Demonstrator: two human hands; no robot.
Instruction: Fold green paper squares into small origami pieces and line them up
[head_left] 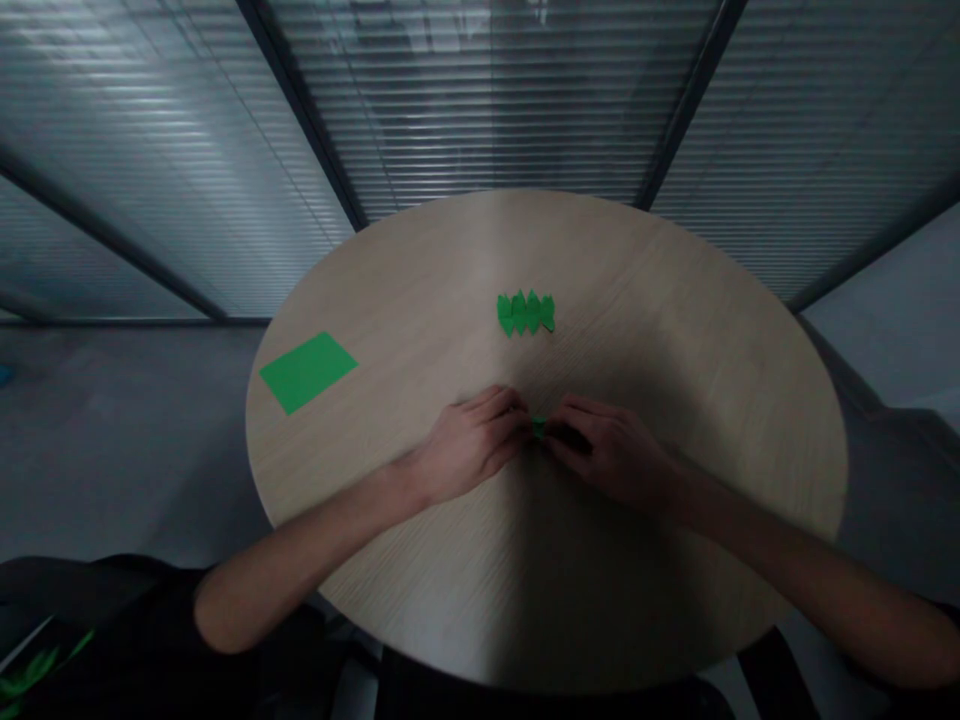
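Note:
Between my two hands, near the middle of the round table, is a small piece of green paper (539, 428), mostly covered by fingers. My left hand (480, 440) pinches it from the left, fingers closed together. From the right, my right hand (611, 450) grips it with thumb and fingertips. How the paper is folded there cannot be made out. Farther up the table lies a zigzag-edged green folded paper shape (526, 313), with several points along its top and bottom, untouched by either hand.
A flat sheet of green paper (308, 372) lies near the left edge of the round wooden table (435, 270). Behind the table stand glass panels with blinds (495, 110) and dark frames. My arms' shadow falls across the table's right and near parts.

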